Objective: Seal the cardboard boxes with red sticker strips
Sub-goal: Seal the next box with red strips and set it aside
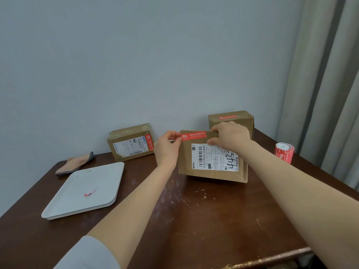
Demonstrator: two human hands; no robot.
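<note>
A cardboard box (211, 171) with a white shipping label stands tilted up on the dark wooden table, its labelled face toward me. A red sticker strip (193, 136) lies along the box's top edge. My left hand (167, 148) pinches the strip's left end at the box's corner. My right hand (230, 135) grips the box's top right edge, thumb on the labelled face. Another box (130, 141) with a red strip on its right side stands at the back left. A third box (231, 119) with a red strip on top stands behind my right hand.
A roll of red stickers (284, 152) stands near the table's right edge. A white square tray (108, 171) holding a small red-and-white scrap (91, 191) sits at the left. A folded cloth (75, 165) lies behind it. Wall at the back, curtain at right.
</note>
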